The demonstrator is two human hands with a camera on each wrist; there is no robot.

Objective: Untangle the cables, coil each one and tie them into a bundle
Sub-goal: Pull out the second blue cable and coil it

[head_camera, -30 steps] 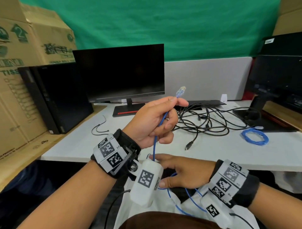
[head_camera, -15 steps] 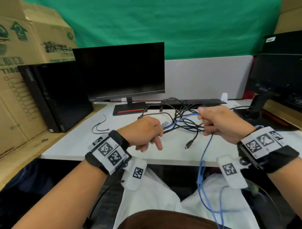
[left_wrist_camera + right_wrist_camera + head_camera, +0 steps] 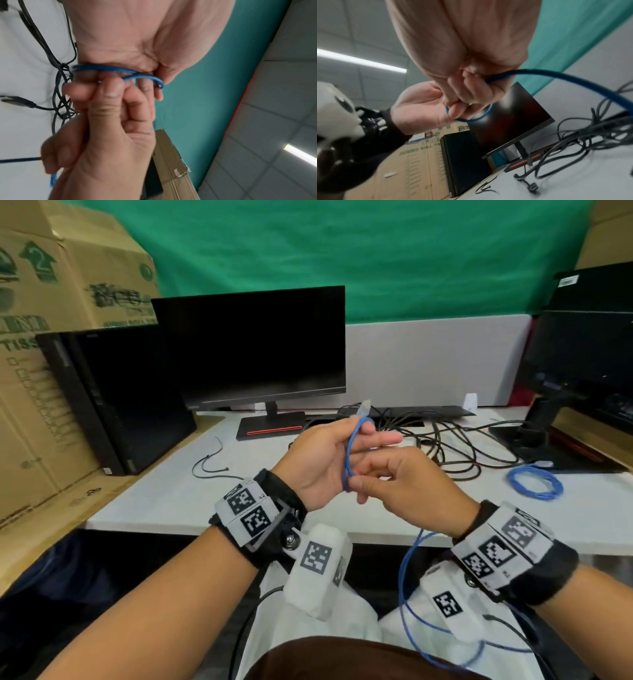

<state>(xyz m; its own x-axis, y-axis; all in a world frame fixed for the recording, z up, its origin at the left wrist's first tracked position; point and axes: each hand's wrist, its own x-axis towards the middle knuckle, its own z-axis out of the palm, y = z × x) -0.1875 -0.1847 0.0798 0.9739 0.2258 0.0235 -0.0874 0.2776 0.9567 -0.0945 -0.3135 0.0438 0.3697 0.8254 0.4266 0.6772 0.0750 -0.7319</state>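
Note:
My left hand (image 3: 323, 462) is raised over the desk edge, palm toward me. It grips a blue network cable (image 3: 348, 455) just below its clear plug (image 3: 365, 406), which points up. The cable bends down across the palm in a small loop (image 3: 118, 70). My right hand (image 3: 406, 486) pinches the bottom of that loop against the left palm, fingers curled round the cable (image 3: 489, 79). The rest of the blue cable (image 3: 406, 573) hangs from the right hand into my lap. A tangle of black cables (image 3: 448, 440) lies on the white desk (image 3: 164, 494) behind the hands.
A coiled blue cable (image 3: 534, 482) lies on the desk at the right. Black zip ties (image 3: 209, 463) lie at the left. A monitor (image 3: 253, 350) and a black PC tower (image 3: 116, 402) stand behind, another monitor stand (image 3: 544, 422) at the right, cardboard boxes (image 3: 51, 285) at the left.
Half a second ago the hands were apart, the right one drawing the blue cable out sideways. Now the left hand has risen, plug up, and the right has brought the cable to its palm, forming a loop.

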